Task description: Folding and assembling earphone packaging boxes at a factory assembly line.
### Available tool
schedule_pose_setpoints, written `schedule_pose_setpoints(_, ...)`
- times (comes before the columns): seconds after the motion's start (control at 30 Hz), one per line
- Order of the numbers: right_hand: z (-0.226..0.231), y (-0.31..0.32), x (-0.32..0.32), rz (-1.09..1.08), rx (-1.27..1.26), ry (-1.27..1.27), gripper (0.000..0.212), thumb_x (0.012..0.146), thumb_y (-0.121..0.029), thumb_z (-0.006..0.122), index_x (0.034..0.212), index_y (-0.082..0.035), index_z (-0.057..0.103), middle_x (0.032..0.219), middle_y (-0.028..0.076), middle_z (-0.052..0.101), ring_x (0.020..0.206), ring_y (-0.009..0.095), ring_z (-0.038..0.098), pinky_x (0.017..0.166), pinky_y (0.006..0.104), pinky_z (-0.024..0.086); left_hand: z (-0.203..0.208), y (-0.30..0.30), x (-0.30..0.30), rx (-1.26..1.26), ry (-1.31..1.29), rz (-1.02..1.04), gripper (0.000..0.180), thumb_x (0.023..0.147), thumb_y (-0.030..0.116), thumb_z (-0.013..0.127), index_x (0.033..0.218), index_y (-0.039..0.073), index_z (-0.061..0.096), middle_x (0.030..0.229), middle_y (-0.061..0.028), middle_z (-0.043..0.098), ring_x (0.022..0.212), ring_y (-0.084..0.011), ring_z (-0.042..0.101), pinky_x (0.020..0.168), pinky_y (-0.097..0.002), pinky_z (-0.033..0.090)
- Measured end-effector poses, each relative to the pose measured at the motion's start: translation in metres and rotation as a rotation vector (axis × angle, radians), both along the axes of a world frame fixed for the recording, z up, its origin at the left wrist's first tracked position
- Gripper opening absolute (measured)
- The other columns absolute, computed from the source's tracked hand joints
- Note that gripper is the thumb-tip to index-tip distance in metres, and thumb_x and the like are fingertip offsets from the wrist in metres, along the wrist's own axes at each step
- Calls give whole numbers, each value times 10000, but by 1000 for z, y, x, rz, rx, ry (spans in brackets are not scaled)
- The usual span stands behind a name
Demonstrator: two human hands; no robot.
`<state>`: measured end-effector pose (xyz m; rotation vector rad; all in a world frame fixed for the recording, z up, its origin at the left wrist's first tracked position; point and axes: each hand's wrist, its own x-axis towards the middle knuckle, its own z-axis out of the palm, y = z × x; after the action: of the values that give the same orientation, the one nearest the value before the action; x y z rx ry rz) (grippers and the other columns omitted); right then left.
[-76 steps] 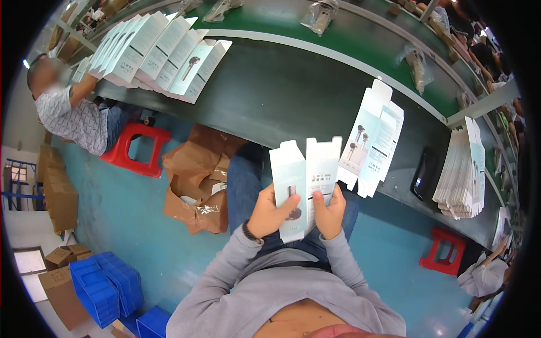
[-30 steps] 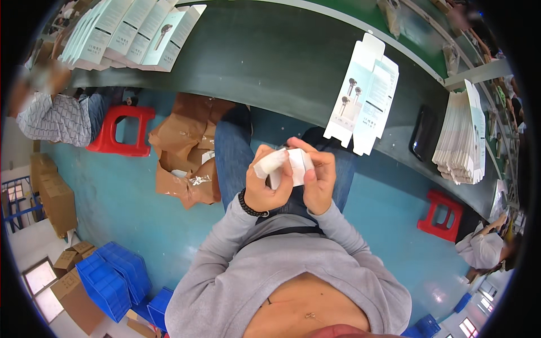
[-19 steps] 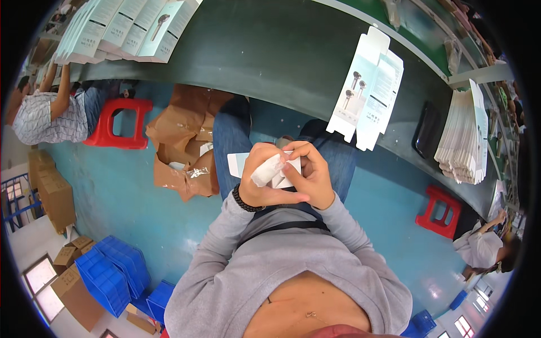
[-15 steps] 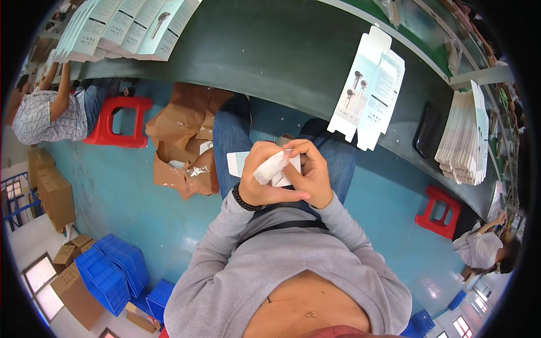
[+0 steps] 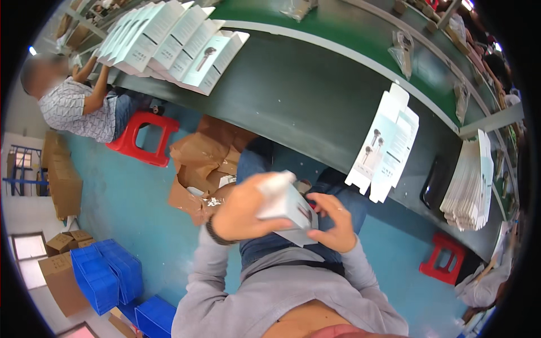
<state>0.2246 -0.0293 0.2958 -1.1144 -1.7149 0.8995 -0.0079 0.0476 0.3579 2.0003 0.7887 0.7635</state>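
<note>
Above my lap, a white printed carton [image 5: 294, 212] sits between my two hands, folded into a box shape. My left hand [image 5: 242, 209] grips its left side, with the thumb along the near side; motion blurs the fingers. Something white, like a wrapping, covers a left fingertip, too smeared to make out. Against the carton's right side is my right hand [image 5: 337, 224], its thumb and fingers closed around the edge. On the bench ahead lie flattened printed cartons [image 5: 385, 149], apart from my hands.
The dark bench [image 5: 282, 101] carries a row of standing cartons [image 5: 169, 45] at left, plus a black phone-like object [image 5: 435, 183] and a stack of flat cartons [image 5: 468, 188] at right. Brown paper packaging [image 5: 197, 163], red stools [image 5: 147, 135] and blue crates [image 5: 107, 276] stand around; a co-worker [image 5: 79, 104] sits left.
The carton has come up from my lap and turned, showing more of its printed faces. My left hand has moved left and my right hand outward. The whole view has shifted.
</note>
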Motion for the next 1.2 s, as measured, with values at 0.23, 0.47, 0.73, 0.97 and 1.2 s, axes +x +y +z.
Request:
schedule_pose_setpoints(0.23, 22, 26, 55, -542, 166, -847, 691, 645, -296, 746, 1233, -42, 487, 1302, 190, 403, 1206, 396, 345, 1005, 466, 260, -6, 115, -59, 426, -574, 730, 745, 829, 18, 588, 1374, -2, 81, 1283, -172, 375, 1170, -247, 412, 997, -352, 299)
schedule_pose_setpoints(0.47, -2, 7, 80, -417, 132, -902, 543, 667, -159, 714, 1177, -72, 548, 1269, 193, 438, 1143, 368, 413, 949, 451, 336, -62, 208, -71, 589, -355, 1209, 765, 759, 114, 711, 1346, -5, 235, 1235, -148, 390, 1096, -225, 425, 924, -343, 367)
schedule_pose_setpoints(0.73, 29, -11, 87, -550, 371, -607, 245, 774, -84, 615, 995, 23, 619, 994, 214, 613, 915, 358, 591, 795, 390, 470, -53, 157, -30, 588, -217, 1134, 943, 656, 273, 787, 1357, -5, 222, 1276, -156, 333, 1004, -234, 394, 860, -373, 338)
schedule_pose_setpoints(0.97, 43, -23, 34, -646, 313, 114, 284, 842, -162, 571, 614, 6, 542, 580, 61, 516, 494, 154, 403, 468, 295, 288, -31, 8, 50, 733, 39, -3, 831, 527, 378, 813, 1255, 230, 440, 1391, -179, 263, 1310, -404, 202, 960, -673, 144)
schedule_pose_setpoints(1.2, 6, -41, 12, -161, -445, 882, 227, 899, -137, 503, 910, 55, 624, 754, 88, 629, 639, 128, 584, 587, 248, 461, -27, -17, 61, 445, 254, -292, 820, 465, 335, 806, 1180, 142, 456, 1295, -212, 351, 1138, -418, 408, 913, -596, 295)
